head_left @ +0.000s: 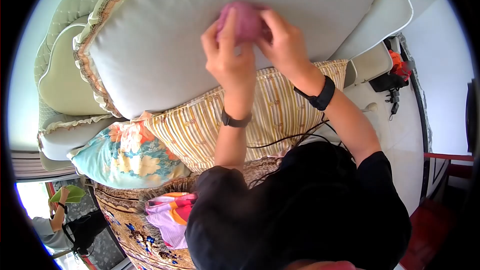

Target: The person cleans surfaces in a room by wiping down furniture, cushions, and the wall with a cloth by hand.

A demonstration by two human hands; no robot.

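A purple-pink bundle, blurred and probably cloth, is held between both hands over the large grey cushion. My left hand grips its left side, fingers bent round it. My right hand pinches its right side with thumb and fingers. A dark band circles each wrist. Below the hands lies a striped yellow and white pillow. A teal floral pillow sits to its left.
A patterned brown blanket carries a pink and orange cloth. At the lower left another person holds something green. Black and orange items lie on the floor at right. Black cables cross the striped pillow.
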